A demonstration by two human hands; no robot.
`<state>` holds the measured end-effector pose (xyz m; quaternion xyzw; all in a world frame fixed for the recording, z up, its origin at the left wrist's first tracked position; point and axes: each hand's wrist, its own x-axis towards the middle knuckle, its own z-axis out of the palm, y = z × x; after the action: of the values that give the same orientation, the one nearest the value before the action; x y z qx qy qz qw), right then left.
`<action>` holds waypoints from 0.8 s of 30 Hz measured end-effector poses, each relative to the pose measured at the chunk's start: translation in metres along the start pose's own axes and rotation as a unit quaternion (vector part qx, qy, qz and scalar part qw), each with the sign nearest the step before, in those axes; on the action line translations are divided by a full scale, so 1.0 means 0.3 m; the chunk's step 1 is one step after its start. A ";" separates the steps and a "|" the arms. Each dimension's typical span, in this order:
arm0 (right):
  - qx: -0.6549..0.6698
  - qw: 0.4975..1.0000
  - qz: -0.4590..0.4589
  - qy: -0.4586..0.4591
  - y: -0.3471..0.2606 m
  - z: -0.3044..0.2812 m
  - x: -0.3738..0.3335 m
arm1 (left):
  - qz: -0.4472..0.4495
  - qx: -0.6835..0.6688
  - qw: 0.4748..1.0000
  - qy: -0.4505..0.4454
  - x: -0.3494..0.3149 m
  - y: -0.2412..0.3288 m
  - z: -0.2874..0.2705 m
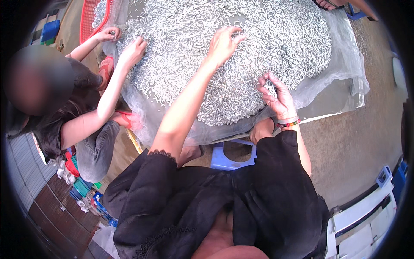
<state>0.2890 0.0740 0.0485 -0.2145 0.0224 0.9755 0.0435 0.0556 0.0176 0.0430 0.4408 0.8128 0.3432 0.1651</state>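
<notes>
A wide heap of small silvery fish (pixel 181 64) is spread over a fine grey net (pixel 340 71) on a low table. Over the middle of the heap is my left hand (pixel 223 43), its thumb and forefinger apart and nothing visible between them. Near the right front of the heap, my right hand (pixel 279 96) is turned palm up, with its fingers curled round a small clump of fish (pixel 271 89). A beaded bracelet (pixel 289 124) circles that wrist.
At my left a co-worker crouches, with both hands (pixel 133 52) at the heap's edge. A red plastic basket (pixel 88 21) with fish stands at the far left. Below the table's front edge is a blue stool (pixel 233 157). Another person's foot (pixel 327 4) shows at the far right.
</notes>
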 end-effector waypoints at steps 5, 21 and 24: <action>-0.018 0.998 -0.026 0.061 -0.013 -0.001 -0.032 | 0.044 -0.039 0.979 -0.195 0.019 -0.096 0.103; -0.007 0.994 -0.108 0.022 -0.079 0.019 -0.050 | 0.115 0.053 0.943 -0.307 -0.088 0.001 -0.172; -0.049 0.993 -0.104 0.031 -0.041 0.062 -0.033 | 0.044 0.185 0.963 -0.191 -0.044 -0.055 0.006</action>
<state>0.2912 0.0867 0.0693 -0.2481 -0.0468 0.9584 0.1334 0.0539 0.0012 0.0297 0.5565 0.7952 0.1030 0.2177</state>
